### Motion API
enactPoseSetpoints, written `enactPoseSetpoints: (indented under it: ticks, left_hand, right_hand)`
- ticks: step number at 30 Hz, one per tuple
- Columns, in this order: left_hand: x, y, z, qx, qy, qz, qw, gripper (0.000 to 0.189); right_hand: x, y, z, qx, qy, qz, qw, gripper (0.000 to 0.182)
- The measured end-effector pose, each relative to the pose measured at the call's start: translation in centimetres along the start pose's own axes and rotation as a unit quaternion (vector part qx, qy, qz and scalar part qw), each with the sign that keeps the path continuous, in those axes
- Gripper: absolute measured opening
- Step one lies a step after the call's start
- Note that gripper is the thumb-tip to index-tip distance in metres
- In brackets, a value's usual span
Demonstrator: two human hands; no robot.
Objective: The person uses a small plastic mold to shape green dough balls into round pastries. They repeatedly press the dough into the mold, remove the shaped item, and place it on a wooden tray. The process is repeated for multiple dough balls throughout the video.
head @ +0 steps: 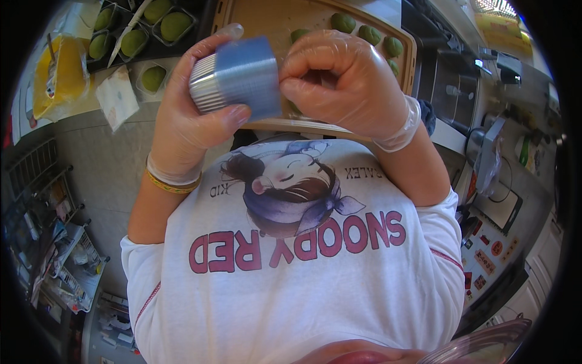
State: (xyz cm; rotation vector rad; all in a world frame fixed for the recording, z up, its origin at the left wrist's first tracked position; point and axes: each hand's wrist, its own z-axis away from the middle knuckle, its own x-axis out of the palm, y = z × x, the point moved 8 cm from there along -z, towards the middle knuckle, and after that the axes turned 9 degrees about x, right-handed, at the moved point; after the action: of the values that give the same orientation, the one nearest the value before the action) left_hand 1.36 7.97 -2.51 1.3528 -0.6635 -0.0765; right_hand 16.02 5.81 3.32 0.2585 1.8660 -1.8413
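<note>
A stack of nested clear plastic trays (pixel 248 77), with fluted sides and bluish flat rims, lies sideways in my left hand (pixel 186 113). That hand wears a clear plastic glove, its thumb below the stack and its fingers around the far side. My right hand (pixel 341 82), gloved too, has thumb and forefinger pinched at the rim of the end tray. Whether a single tray is between those fingertips cannot be made out. Behind the right hand, several green dough balls (pixel 343 22) rest on a tan rimmed board (pixel 273 16), partly hidden by the hand.
At the upper left, green balls (pixel 175 26) sit in clear trays, with a long pale blade-like utensil (pixel 129 32) across them. Nearby are one more ball (pixel 153 78), a white sheet (pixel 116 98) and a bag-lined yellow container (pixel 63 77). A wire rack cart (pixel 84 268) stands lower left.
</note>
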Motion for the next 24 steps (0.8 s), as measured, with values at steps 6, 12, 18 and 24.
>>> enactPoseSetpoints:
  ticks: [6,12,18,24]
  left_hand:
    - [0.4,0.1,0.5,0.012,-0.005,-0.009,1.0,0.08]
    - [0.5,0.3,0.8,0.032,-0.012,-0.012,0.999,0.079]
    - [0.0,0.5,1.1,0.05,0.007,-0.023,0.998,0.078]
    - [-3.6,0.9,1.4,0.063,0.086,-0.01,0.994,0.075]
  right_hand:
    - [-0.1,-0.4,0.7,-0.027,0.006,0.009,1.0,0.003]
    - [-0.1,-1.1,1.2,-0.034,0.034,0.034,0.998,0.002]
    - [0.1,-0.9,0.9,0.011,0.072,0.038,0.997,0.009]
    - [-1.6,0.9,-0.1,0.06,0.103,0.031,0.992,0.004]
